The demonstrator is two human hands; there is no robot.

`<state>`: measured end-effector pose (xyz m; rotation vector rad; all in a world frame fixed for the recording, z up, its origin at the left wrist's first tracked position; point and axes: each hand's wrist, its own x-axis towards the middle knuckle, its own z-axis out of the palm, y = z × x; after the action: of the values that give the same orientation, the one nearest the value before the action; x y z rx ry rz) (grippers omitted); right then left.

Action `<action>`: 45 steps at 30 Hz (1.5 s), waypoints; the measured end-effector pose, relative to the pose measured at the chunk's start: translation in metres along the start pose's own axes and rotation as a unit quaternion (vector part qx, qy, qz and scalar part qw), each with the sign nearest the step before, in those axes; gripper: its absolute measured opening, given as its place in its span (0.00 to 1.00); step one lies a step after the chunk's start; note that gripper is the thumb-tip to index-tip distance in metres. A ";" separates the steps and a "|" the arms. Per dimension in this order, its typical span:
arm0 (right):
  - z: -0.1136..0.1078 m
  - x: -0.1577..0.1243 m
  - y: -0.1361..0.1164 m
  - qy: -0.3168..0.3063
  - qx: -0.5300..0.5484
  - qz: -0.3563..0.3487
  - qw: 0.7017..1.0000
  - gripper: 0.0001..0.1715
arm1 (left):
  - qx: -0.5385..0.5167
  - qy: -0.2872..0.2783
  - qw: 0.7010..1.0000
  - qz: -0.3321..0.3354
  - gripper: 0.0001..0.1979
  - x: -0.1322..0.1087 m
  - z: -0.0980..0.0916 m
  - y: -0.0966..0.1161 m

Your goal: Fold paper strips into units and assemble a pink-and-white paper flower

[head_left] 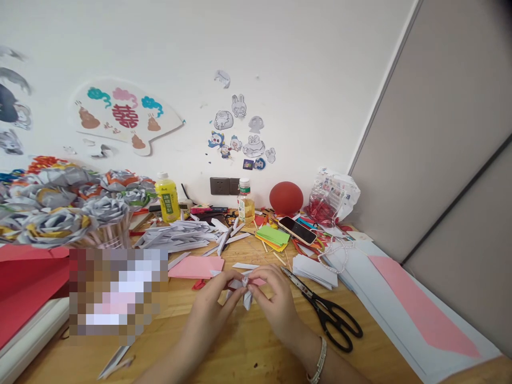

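Observation:
Both my hands meet over the wooden table (248, 346), pinching a small folded piece of white-grey paper (247, 290). My left hand (210, 309) grips its left side with thumb and fingers closed. My right hand (274, 301), with a beaded bracelet on the wrist, pinches its right side. A pink paper sheet (196, 266) lies just behind my hands, and black scissors (326, 309) lie to the right of my right hand.
Several cut white-grey paper strips (180, 234) are heaped behind. Paper roses (60, 208) stand at left, red paper (24, 282) below them. A yellow bottle (167, 197), small bottle (245, 201), red ball (286, 197), phone (298, 230), coloured paper stack (272, 236), white sheets (314, 269) and pink strip (420, 309) lie around.

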<state>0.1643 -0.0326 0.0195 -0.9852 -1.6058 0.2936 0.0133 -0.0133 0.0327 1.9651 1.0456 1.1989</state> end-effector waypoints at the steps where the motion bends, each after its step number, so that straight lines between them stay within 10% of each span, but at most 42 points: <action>1: 0.000 0.000 0.000 0.000 0.001 -0.001 1.000 0.06 | 0.001 -0.002 1.000 -0.001 0.06 0.000 0.000 0.000; 16: -0.015 0.006 0.009 -0.171 0.130 0.153 0.964 0.03 | 0.015 -0.145 0.989 -0.041 0.04 0.013 -0.010 -0.003; 28: -0.018 0.010 -0.006 -0.105 0.046 0.021 0.993 0.01 | 0.070 -0.045 0.973 0.216 0.02 0.004 -0.009 -0.010; 39: -0.015 0.009 0.005 -0.175 0.077 0.148 0.970 0.05 | 0.061 -0.158 0.985 -0.010 0.05 0.013 -0.011 0.004; 45: -0.015 0.008 0.004 -0.141 0.008 0.040 0.989 0.05 | 0.091 -0.084 0.986 0.111 0.03 0.009 -0.010 -0.005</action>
<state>0.1797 -0.0286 0.0271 -1.0332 -1.8178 0.5193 0.0048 -0.0024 0.0363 2.3321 0.8955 1.0581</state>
